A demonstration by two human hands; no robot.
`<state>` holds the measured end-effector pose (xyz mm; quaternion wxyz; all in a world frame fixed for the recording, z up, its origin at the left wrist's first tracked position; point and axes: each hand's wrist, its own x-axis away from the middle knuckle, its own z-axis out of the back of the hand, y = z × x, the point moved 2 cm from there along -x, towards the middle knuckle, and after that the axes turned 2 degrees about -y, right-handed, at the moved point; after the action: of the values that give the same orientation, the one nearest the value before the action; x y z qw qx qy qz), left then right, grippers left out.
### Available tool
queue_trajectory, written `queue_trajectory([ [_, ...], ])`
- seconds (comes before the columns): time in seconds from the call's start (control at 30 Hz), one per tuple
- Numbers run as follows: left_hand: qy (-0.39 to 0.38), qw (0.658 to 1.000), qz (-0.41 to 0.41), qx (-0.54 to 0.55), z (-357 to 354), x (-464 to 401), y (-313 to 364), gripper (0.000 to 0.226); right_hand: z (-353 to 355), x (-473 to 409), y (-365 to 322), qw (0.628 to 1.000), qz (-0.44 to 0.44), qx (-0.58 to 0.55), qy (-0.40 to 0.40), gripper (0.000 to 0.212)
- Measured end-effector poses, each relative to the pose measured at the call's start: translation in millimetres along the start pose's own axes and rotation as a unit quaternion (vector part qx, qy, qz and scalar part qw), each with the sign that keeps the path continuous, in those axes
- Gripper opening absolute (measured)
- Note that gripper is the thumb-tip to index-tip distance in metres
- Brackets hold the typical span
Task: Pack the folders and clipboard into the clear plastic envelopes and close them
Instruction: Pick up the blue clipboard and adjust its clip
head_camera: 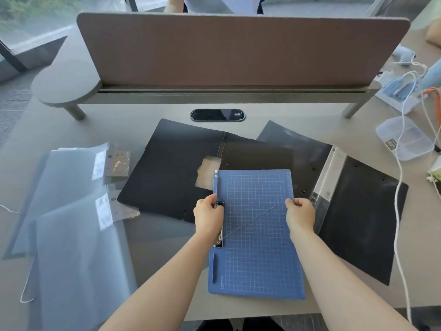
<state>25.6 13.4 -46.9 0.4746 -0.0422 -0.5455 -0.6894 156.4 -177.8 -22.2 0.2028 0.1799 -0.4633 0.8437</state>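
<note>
A blue gridded clipboard [257,235] lies lengthwise in front of me, its metal clip [219,237] along the left edge. My left hand [208,217] grips that left edge at the clip. My right hand [301,215] grips the right edge opposite. Behind it a black folder [176,168] lies spread open on the desk. A second black folder [358,211] lies open to the right, with clear sleeves showing at its spine. Several clear plastic envelopes [71,211] lie overlapping on the left of the desk, with white labels near their right edges.
A brown divider panel [238,48] on a raised shelf closes off the back of the desk. A black oval cable port [217,115] sits behind the folders. At the right are a clear plastic box [405,137], white cables [397,223] and a charger. A person sits beyond the divider.
</note>
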Motion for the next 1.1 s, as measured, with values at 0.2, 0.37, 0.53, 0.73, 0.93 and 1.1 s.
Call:
queue_trajectory([
  [0.2,0.042,0.998,-0.034,-0.018,14.5,10.4,23.7,0.043,25.4,-11.9,-1.1,0.999,0.010,-0.043,0.020,0.013],
  [0.37,0.077,0.988,-0.074,-0.114,14.1,9.4,35.9,0.041,61.2,-34.5,-7.2,0.996,0.010,-0.081,0.030,0.015],
  [0.53,0.101,0.971,-0.076,-0.200,6.2,6.2,48.4,0.042,94.3,-63.0,-15.5,0.997,0.003,-0.074,0.032,0.020],
  [0.73,0.120,0.958,-0.063,-0.252,-4.4,-2.5,61.1,0.046,115.8,-98.5,-13.8,0.998,-0.021,-0.055,0.022,0.025],
  [0.93,0.128,0.953,-0.034,-0.273,-13.9,-8.9,69.1,0.047,123.1,-118.4,-3.1,0.999,-0.027,-0.020,0.018,0.024],
  [1.1,0.142,0.943,-0.020,-0.300,-15.2,-16.0,69.5,0.050,123.5,-129.6,-2.7,0.998,0.009,0.062,-0.009,0.029],
])
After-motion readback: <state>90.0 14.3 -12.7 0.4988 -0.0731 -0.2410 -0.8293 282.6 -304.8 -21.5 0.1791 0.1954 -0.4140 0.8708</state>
